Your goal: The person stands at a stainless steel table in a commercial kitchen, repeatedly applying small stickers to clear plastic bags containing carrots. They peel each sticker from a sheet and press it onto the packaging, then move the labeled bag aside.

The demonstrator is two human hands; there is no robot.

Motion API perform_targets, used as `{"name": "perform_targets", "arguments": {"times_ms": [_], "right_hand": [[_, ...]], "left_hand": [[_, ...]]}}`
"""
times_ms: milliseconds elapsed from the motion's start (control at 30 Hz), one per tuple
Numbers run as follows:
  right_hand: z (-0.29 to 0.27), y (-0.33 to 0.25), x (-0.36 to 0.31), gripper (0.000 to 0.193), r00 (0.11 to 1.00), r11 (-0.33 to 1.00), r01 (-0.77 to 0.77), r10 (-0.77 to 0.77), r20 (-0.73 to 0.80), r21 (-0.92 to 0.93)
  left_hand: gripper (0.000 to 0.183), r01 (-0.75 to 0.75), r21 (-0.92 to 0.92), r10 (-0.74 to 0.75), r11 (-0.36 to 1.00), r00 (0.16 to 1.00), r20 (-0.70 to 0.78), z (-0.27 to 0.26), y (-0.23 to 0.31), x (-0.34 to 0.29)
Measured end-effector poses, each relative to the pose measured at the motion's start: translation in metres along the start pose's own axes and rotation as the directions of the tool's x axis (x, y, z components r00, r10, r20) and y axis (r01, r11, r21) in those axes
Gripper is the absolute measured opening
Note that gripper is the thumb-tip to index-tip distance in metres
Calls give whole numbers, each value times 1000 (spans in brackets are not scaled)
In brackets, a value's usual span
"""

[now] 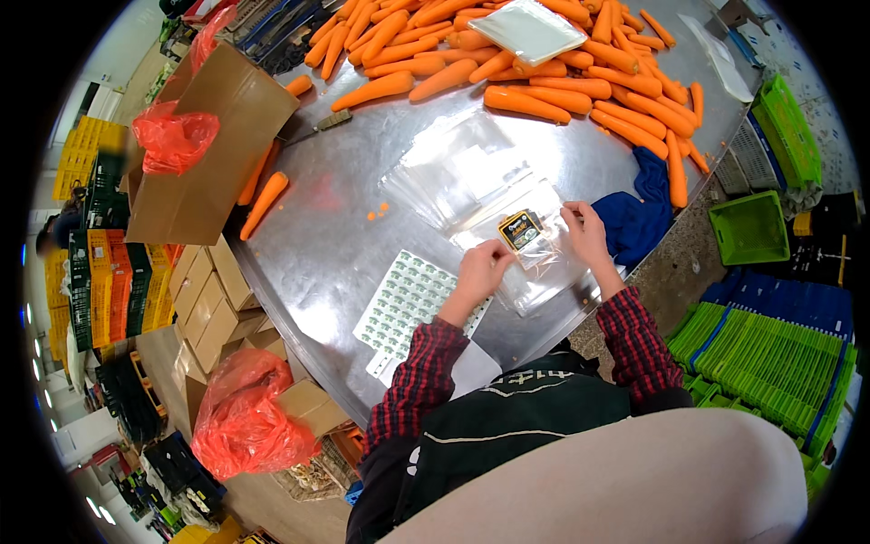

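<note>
A stack of clear plastic bags (530,295) lies on the metal table in front of me. The top bag carries a black label with a yellow border (520,230). My left hand (485,272) is closed in a pinch beside the label's lower left; what its fingertips hold, if anything, is too small to make out. At the bag's right edge my right hand (587,234) pinches with thumb and forefinger, apparently on the plastic. Left of the bags, close to my left forearm, is a white sheet of small green stickers (408,304). More clear bags (453,172) spread out beyond.
A big pile of carrots (544,95) covers the table's far side, with a white tray (528,31) on top. Blue cloth (630,222) lies right of my right hand. A knife (322,127) and loose carrot (265,206) lie left, by a cardboard box (208,136). Green crates (761,372) stand right.
</note>
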State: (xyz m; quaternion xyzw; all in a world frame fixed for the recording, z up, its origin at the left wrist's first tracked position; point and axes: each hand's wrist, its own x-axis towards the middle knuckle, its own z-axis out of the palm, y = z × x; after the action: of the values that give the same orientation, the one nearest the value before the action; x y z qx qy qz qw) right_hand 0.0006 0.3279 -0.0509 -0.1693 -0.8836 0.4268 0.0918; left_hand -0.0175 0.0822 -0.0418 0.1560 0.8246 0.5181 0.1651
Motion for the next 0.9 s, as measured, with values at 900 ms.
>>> {"name": "perform_targets", "arguments": {"times_ms": [900], "right_hand": [[46,-196,-40,23,580,880,299,-474,662,368]], "left_hand": [[19,82,324,-141,943,976,164,-199,66,-94]]}}
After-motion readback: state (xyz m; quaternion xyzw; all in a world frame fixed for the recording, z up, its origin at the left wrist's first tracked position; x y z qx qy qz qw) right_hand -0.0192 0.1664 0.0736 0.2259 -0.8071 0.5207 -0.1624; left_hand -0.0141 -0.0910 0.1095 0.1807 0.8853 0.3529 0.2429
